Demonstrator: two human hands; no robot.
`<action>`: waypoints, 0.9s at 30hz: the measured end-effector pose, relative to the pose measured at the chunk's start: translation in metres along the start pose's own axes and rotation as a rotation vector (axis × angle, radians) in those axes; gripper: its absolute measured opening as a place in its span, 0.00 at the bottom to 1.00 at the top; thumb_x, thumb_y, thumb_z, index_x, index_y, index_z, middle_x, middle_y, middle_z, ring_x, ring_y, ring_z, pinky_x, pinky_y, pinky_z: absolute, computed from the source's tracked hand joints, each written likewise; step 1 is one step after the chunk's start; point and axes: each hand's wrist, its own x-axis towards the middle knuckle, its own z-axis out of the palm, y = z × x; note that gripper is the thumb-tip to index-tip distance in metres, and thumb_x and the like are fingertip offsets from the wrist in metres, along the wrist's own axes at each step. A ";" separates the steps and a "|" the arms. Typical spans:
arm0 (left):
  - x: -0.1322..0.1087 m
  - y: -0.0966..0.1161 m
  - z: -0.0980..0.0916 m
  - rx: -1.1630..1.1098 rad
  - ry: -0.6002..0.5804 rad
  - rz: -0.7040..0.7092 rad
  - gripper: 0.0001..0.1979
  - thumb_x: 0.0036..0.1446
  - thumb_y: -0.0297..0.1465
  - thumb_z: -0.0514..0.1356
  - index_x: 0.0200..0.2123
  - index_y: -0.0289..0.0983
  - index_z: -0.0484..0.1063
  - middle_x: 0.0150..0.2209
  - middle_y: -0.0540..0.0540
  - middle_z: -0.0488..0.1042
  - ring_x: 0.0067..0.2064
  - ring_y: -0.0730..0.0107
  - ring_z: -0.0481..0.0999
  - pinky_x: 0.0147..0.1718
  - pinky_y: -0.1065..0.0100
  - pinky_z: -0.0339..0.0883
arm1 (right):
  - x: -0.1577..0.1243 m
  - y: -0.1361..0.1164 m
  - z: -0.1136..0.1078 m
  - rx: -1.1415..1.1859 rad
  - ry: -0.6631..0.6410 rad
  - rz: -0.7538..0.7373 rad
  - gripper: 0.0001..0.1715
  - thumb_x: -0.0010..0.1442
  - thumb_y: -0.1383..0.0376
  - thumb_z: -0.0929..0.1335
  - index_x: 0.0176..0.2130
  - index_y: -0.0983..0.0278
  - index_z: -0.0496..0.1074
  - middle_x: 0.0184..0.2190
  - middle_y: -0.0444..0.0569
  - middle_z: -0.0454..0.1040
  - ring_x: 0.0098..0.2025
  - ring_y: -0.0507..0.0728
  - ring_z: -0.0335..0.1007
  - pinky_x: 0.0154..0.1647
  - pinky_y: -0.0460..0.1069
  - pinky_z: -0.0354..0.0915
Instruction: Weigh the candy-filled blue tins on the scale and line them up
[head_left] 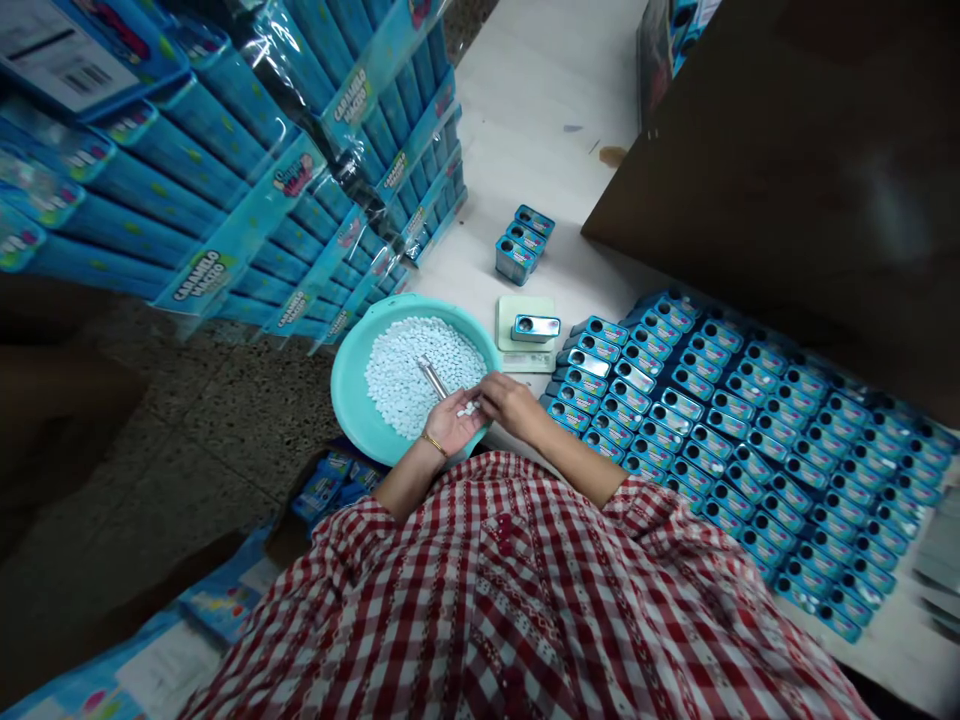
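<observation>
My left hand [451, 426] is cupped palm up over the near right side of a turquoise basin [352, 425], with several small white candies [469, 408] in it. A shiny metal scoop [431, 376] reaches from its fingers over the heap of white candies [405, 370]; whether the hand grips the scoop cannot be told. My right hand [511, 405] meets the left at the basin's rim, its fingers closed together over the palm; what they pinch is hidden. Beyond it, a blue tin [536, 327] lies on a small pale green scale [507, 312].
Three blue tins [525, 242] stand behind the scale. Rows of similar tins [697, 420] cover the table [540, 130] on the right, beside a large brown carton [787, 190]. Stacked display packs [247, 200] rise at the left. An open box of blue packets [334, 480] sits below the basin.
</observation>
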 end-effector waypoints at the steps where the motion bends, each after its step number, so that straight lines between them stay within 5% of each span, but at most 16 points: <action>1: 0.000 0.000 0.000 0.022 -0.024 -0.007 0.13 0.60 0.28 0.49 0.40 0.30 0.71 0.29 0.42 0.76 0.33 0.68 0.77 0.38 0.66 0.71 | 0.002 0.007 -0.008 0.004 0.076 0.030 0.13 0.63 0.67 0.59 0.44 0.66 0.69 0.40 0.53 0.70 0.43 0.54 0.65 0.45 0.49 0.64; 5: -0.001 0.003 0.003 0.091 -0.047 -0.009 0.16 0.59 0.29 0.49 0.46 0.29 0.69 0.37 0.37 0.77 0.42 0.62 0.77 0.43 0.61 0.70 | 0.017 0.046 -0.039 -0.081 0.300 0.170 0.16 0.63 0.66 0.58 0.45 0.66 0.70 0.44 0.57 0.69 0.48 0.58 0.64 0.49 0.54 0.62; 10: -0.001 0.006 0.008 0.085 -0.054 0.012 0.15 0.59 0.29 0.49 0.44 0.29 0.70 0.38 0.37 0.77 0.42 0.62 0.77 0.43 0.63 0.69 | 0.025 0.074 -0.053 -0.141 0.298 0.211 0.17 0.63 0.66 0.59 0.48 0.65 0.70 0.47 0.56 0.71 0.49 0.59 0.65 0.51 0.55 0.62; 13: 0.002 0.006 0.010 0.064 -0.063 0.001 0.16 0.60 0.30 0.49 0.44 0.28 0.70 0.38 0.36 0.76 0.42 0.62 0.76 0.44 0.62 0.69 | 0.014 0.054 -0.041 -0.123 0.323 0.187 0.19 0.64 0.66 0.57 0.50 0.65 0.68 0.48 0.55 0.70 0.51 0.57 0.64 0.52 0.54 0.62; 19: 0.006 0.003 0.009 0.003 -0.038 -0.034 0.17 0.61 0.28 0.47 0.48 0.30 0.68 0.30 0.45 0.76 0.29 0.74 0.75 0.37 0.70 0.70 | -0.006 -0.008 0.003 -0.243 -0.125 -0.058 0.17 0.62 0.69 0.59 0.50 0.67 0.67 0.46 0.56 0.70 0.46 0.59 0.65 0.47 0.54 0.65; 27: 0.003 0.000 0.001 0.046 0.010 -0.082 0.16 0.60 0.27 0.48 0.48 0.29 0.68 0.33 0.42 0.76 0.32 0.72 0.76 0.35 0.71 0.71 | -0.008 -0.008 0.009 -0.200 -0.192 -0.150 0.15 0.63 0.70 0.58 0.45 0.69 0.69 0.45 0.54 0.71 0.48 0.57 0.66 0.51 0.51 0.64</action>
